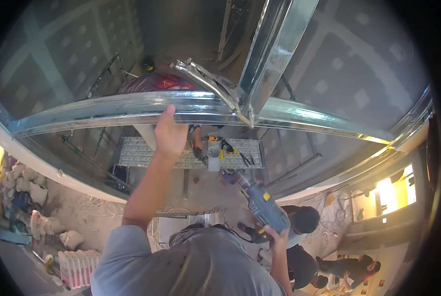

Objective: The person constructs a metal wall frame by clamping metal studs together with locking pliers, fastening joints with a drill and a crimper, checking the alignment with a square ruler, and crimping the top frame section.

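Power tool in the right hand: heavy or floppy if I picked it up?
The power tool is probably heavy, being thicker and longer than the right hand. Its solid-looking casing seems stiff. It might tip nose-down, since most sticks out past the hand.

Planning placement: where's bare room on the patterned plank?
Free: plank, left end, between its edge and the left forearm; a sliver right of the black-and-yellow tool. Crowded: middle, around white bucket and another person's hand.

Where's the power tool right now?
In the head view, right of centre and below the horizontal metal track, the power tool is in the person's right hand.
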